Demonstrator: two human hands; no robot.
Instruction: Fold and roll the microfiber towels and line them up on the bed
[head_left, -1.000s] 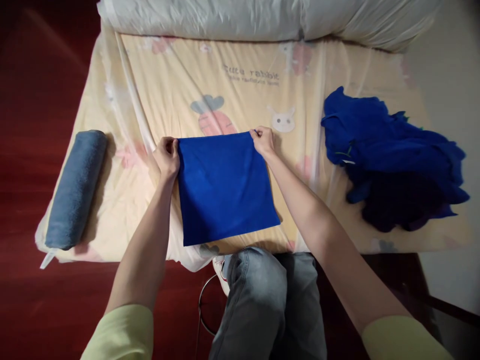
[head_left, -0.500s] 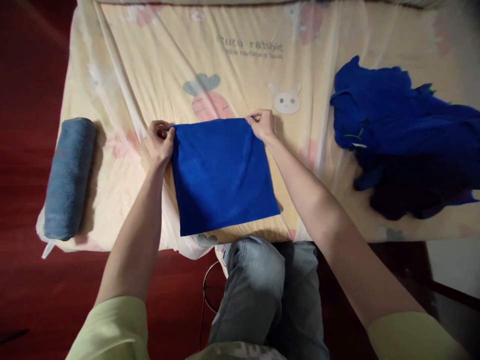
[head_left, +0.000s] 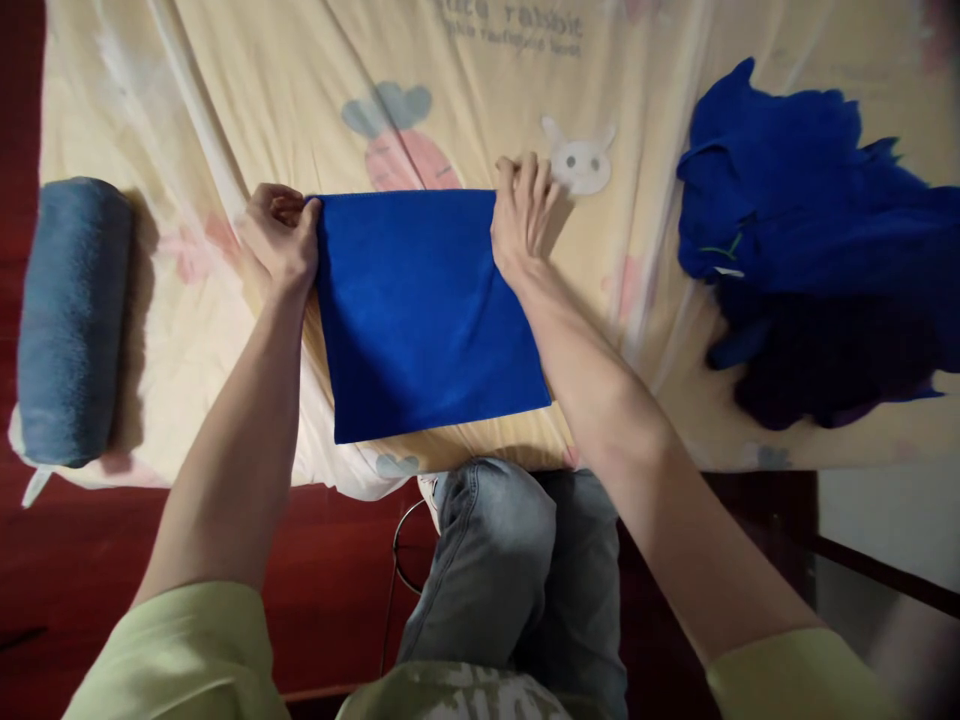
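A square blue cloth (head_left: pixel 427 310) lies flat near the front edge of the bed, with a few soft wrinkles. At its far left corner my left hand (head_left: pixel 283 235) pinches the fabric between thumb and fingers. My right hand (head_left: pixel 525 215) rests at the far right corner, its fingers stretched out and slightly apart over the sheet and the cloth's edge. The thumb of that hand is mostly hidden.
A rolled blue-grey towel (head_left: pixel 75 320) lies on the left of the bed. On the right is a crumpled pile of blue and dark cloths (head_left: pixel 817 190). The patterned yellow sheet (head_left: pixel 630 60) has creases. My knees (head_left: pixel 502 540) are at the bed's front edge.
My right hand has let go of its pinch on the far right corner and spread its fingers there. The left hand keeps its pinch. The whole view has shifted a little.
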